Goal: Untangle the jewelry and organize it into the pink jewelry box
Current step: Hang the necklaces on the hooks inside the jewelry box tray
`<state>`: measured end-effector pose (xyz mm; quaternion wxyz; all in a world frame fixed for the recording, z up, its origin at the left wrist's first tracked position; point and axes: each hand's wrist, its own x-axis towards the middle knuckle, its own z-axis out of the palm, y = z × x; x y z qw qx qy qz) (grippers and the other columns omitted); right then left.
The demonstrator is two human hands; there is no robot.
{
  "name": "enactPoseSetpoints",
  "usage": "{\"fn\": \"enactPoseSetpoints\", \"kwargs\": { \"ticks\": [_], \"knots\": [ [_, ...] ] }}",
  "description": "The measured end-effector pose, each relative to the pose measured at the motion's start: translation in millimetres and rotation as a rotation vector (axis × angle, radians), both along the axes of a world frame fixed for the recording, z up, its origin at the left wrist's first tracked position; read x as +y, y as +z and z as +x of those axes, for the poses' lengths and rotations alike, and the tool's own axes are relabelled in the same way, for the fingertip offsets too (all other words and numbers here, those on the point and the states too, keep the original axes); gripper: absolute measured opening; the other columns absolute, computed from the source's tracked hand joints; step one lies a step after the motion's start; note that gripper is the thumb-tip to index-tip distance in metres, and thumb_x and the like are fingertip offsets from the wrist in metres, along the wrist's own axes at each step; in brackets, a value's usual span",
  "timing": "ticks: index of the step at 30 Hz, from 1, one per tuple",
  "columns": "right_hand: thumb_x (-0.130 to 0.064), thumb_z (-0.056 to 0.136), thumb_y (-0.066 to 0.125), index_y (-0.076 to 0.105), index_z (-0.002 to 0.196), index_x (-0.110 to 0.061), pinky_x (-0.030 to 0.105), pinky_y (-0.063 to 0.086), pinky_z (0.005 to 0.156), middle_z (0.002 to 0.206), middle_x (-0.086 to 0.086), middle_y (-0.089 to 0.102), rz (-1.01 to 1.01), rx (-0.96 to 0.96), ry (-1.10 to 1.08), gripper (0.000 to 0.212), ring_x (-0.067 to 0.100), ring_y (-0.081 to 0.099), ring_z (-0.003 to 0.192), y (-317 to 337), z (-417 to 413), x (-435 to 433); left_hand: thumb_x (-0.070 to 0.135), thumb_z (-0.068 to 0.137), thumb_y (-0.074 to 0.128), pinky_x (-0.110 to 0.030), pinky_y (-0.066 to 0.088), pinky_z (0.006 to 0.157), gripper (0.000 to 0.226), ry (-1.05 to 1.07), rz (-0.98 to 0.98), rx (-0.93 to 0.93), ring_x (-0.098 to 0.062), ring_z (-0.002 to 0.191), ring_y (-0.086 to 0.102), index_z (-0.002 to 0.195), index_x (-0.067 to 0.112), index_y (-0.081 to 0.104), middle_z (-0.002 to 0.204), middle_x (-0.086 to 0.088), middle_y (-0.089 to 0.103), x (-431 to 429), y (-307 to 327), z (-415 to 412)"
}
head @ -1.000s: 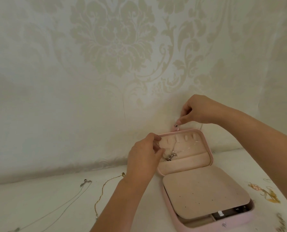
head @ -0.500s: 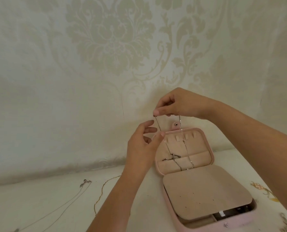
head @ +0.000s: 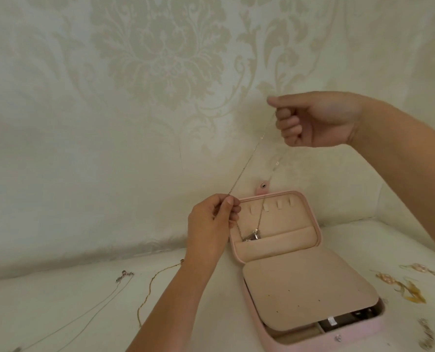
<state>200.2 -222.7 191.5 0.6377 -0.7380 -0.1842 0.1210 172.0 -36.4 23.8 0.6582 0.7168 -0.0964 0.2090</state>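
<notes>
Right hand (head: 320,120) and left hand (head: 208,224) each pinch the thin silver chain necklace (head: 247,163), taut above the open pink leatherette jewelry box (head: 358,331). The pendant end sits in the lid pocket. Risk: overpulling snaps or tightens a knot.

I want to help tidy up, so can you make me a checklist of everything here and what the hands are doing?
Surface: white table.
Job's things: pink jewelry box open, lid upright; thin chain stretched between both hands, running down to a pendant at the lid pocket; silver necklace and gold chain lying left of the box; gold tangle lying right of it.
Clutter: nothing seen.
Hands: left hand pinches the chain low; right hand holds it high.
Cables: nothing seen.
Surroundings: patterned cream wall behind.
</notes>
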Motion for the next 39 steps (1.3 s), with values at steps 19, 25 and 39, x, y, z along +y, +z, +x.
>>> {"fn": "enactPoseSetpoints", "kwargs": {
  "ticks": [19, 25, 39],
  "knots": [
    [-0.022, 0.088, 0.064, 0.075, 0.094, -0.017, 0.013, 0.044, 0.063, 0.081, -0.005, 0.065, -0.432, -0.404, -0.006, 0.013, 0.007, 0.045, 0.061, -32, 13, 31, 0.021, 0.080, 0.072, -0.011, 0.041, 0.070, 0.042, 0.202, 0.259, -0.038, -0.002, 0.080, 0.052, 0.115, 0.031, 0.051, 0.105, 0.016, 0.052, -2, -6, -4],
    [-0.020, 0.087, 0.065, 0.074, 0.097, -0.014, 0.010, 0.045, 0.063, 0.095, 0.005, 0.070, -0.539, -0.443, 0.108, 0.015, 0.008, 0.045, 0.064, -32, 9, 38, 0.028, 0.075, 0.077, -0.019, 0.047, 0.077, 0.052, 0.165, 0.276, -0.021, 0.002, 0.093, 0.051, 0.119, 0.030, 0.048, 0.114, 0.010, 0.048, -5, -8, -5],
    [-0.006, 0.078, 0.073, 0.075, 0.085, -0.013, 0.004, 0.038, 0.054, 0.068, -0.014, 0.062, -0.498, -0.716, -0.103, 0.010, -0.009, 0.053, 0.053, -90, 0, 48, 0.012, 0.081, 0.071, -0.007, 0.047, 0.064, 0.033, 0.166, 0.195, 0.062, 0.001, 0.078, 0.060, 0.111, 0.016, 0.057, 0.093, 0.012, 0.062, -1, -17, 4]
  ]
}}
